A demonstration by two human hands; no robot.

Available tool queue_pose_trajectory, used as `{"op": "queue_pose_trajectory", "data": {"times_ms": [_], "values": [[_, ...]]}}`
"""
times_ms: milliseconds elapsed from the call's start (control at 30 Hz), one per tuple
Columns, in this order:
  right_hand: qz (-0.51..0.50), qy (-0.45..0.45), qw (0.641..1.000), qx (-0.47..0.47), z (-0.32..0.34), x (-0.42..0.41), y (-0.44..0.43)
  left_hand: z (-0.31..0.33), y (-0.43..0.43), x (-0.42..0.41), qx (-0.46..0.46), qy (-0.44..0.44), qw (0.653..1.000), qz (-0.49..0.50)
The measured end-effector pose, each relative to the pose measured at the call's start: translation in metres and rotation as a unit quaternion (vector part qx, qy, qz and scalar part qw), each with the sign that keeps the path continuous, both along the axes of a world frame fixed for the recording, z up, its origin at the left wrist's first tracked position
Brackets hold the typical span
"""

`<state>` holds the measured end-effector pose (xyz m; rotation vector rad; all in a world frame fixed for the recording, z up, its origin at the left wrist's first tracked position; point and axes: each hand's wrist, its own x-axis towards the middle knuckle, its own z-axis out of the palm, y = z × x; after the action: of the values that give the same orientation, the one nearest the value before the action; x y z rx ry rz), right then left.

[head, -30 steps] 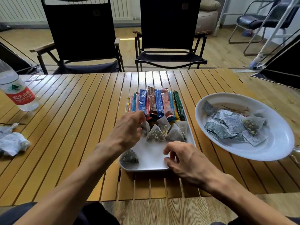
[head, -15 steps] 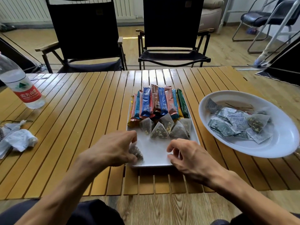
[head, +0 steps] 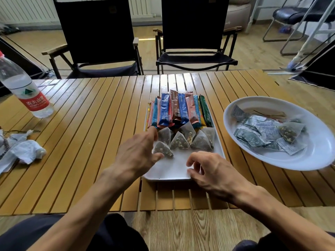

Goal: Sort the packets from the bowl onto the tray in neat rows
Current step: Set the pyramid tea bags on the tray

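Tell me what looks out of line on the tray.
One pyramid tea bag lies nearer than the rest of the tea bag row on the tray, beside the left hand. The stick packets overlap, and their far ends are uneven.

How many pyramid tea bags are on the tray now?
6. Five pyramid bags sit bunched just below the stick packets on the tray; the sixth lies nearer, by the left hand. Overlaps may hide another.

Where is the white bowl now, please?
In the head view, the white bowl sits on the wooden table at the right, beside the tray, beyond the right hand.
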<state>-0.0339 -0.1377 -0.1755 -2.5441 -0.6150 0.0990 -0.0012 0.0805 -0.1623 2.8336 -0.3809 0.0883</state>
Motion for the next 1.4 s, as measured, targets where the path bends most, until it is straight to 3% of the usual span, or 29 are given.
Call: {"op": "queue_pose_trajectory", "data": {"times_ms": [300, 733, 1234, 1300, 1400], "values": [[-0.001, -0.006, 1.000, 0.000, 0.000, 0.002, 0.000, -0.005, 0.009, 0.009, 0.010, -0.058, 0.997, 0.040], [-0.011, -0.012, 1.000, 0.006, 0.001, 0.002, -0.005, -0.008, 0.012, 0.016, -0.035, -0.008, 0.999, 0.020], [-0.035, -0.015, 0.999, 0.033, 0.014, 0.001, -0.010, 0.005, -0.013, 0.005, -0.022, -0.028, 0.998, 0.046], [-0.067, -0.025, 0.994, 0.080, 0.028, 0.002, -0.019, 0.017, -0.031, -0.001, -0.052, -0.094, 0.994, 0.027], [-0.221, -0.053, 0.961, 0.155, 0.050, 0.012, -0.052, 0.026, -0.078, -0.002, -0.113, -0.144, 0.983, -0.026]]}}
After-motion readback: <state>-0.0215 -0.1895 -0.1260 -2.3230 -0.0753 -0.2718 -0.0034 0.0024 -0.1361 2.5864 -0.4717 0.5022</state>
